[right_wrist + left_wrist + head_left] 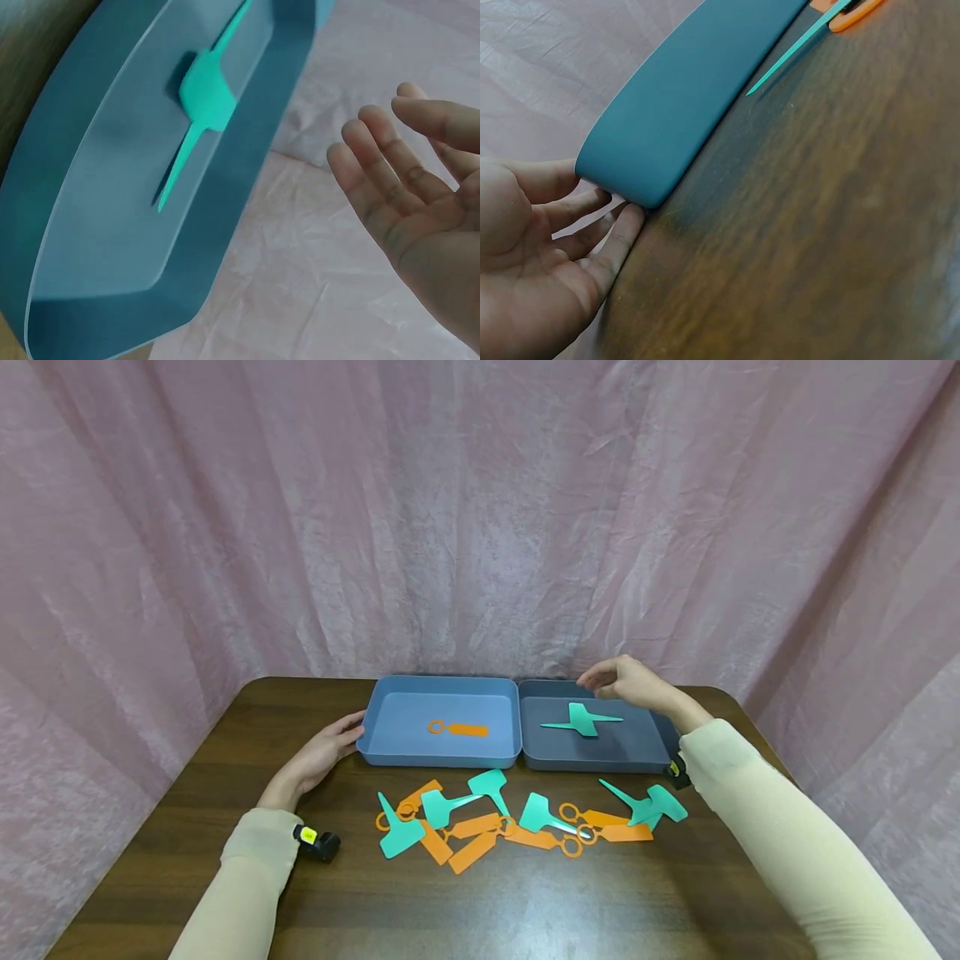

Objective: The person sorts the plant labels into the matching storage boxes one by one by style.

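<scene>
Cream sleeves (810, 860) flank scattered orange tags (472, 853) and green tags (402, 837). From these, the blue tray (412, 703), one orange tag inside, sits at 11 o'clock, its outer end touched by the left hand (322, 755), fingers nearly straight, gripping nothing; the grey tray (637, 743), holding green ones, lies at 1, the right hand (633, 682), fingers relaxed and empty, above its far side. Light steadying and low releases should work best.

My brown wood-grain table (375, 910) carries 2 rectangular trays (405, 747) (blue, slate-grey), orange ring-ended tags (472, 853) and green T-shaped tags (535, 814).
</scene>
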A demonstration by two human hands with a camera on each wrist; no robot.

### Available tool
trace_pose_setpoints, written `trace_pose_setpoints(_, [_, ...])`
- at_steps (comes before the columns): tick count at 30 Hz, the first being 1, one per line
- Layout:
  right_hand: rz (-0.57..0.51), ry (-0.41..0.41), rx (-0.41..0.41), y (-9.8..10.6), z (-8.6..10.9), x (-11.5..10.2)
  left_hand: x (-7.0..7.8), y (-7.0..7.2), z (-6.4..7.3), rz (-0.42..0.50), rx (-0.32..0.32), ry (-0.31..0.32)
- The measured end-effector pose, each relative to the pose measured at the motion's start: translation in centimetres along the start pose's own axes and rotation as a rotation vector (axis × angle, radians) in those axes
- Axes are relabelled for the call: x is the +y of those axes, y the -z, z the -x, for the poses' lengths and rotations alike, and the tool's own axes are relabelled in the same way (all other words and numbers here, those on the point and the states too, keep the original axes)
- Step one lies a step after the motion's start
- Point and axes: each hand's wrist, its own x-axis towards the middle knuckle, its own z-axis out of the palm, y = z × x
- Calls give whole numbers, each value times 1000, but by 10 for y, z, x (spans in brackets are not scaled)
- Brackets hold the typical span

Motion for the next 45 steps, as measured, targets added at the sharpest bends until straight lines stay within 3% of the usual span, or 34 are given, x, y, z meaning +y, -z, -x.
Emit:
trace_pose_setpoints(9, [-61,32,-25,-5,14,-16,-1,3,1,-10,-5,-1])
trace_pose_setpoints(26, [-54,139,-176,-46,36,-44,-1,3,-1,-3,-3,9])
trace_pose_setpoints(45, [-127,271,-308,-105,30,-80,0,7,-1,-3,3,6])
